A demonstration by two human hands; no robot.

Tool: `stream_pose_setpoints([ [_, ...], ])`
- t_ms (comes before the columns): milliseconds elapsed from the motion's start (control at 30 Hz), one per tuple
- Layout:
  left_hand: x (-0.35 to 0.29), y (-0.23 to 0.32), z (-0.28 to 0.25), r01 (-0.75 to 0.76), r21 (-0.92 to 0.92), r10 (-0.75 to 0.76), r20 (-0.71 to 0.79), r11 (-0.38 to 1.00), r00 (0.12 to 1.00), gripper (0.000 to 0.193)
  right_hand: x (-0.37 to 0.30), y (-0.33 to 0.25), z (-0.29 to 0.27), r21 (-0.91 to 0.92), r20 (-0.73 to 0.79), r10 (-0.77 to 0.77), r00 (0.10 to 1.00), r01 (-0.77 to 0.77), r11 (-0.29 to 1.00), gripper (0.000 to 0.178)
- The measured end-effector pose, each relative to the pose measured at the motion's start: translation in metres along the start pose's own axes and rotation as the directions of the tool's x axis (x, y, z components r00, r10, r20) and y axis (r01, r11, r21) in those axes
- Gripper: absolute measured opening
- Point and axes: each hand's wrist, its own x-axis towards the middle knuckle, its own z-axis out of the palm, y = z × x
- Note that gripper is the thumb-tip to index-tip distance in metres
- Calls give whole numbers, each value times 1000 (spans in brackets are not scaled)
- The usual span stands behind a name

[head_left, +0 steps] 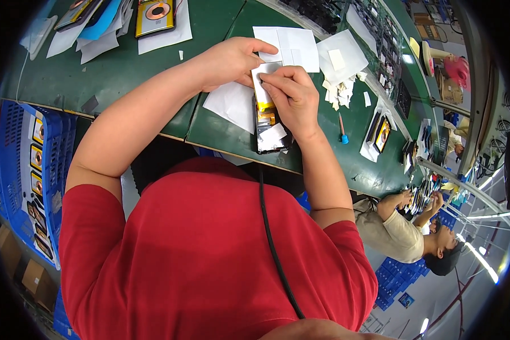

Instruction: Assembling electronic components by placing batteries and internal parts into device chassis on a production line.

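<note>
An opened phone (266, 126) lies lengthwise on the green bench in front of me, with a white panel on its far part, yellow edging and an orange flex piece lower down. A small white paper piece (273, 134) lies on its near end. My left hand (230, 63) is closed around the phone's far left corner, its index finger stretched out over white sheets. My right hand (296, 97) is over the phone's right side, thumb and index finger pinched at the white panel. A tiny dark spot shows at those fingertips; what they hold I cannot make out.
White sheets (300, 45) and paper scraps (339, 93) lie beyond and right of the phone. A blue-tipped tool (343, 133) and another phone (382, 136) are farther right. Phone parts (156, 16) lie far left. A blue crate (11, 153) stands left; a co-worker (402, 229) sits right.
</note>
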Motion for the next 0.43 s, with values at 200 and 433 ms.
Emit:
stream_pose_setpoints([
  [200, -2, 3, 2, 11, -3, -11, -15, 1000, 1000, 47, -1, 2, -1, 22, 17, -6, 1000, 6, 1000, 20],
  [433, -1, 3, 2, 23, 8, -23, -21, 1000, 1000, 46, -2, 2, -1, 21, 52, 23, 998, -25, 999, 26],
])
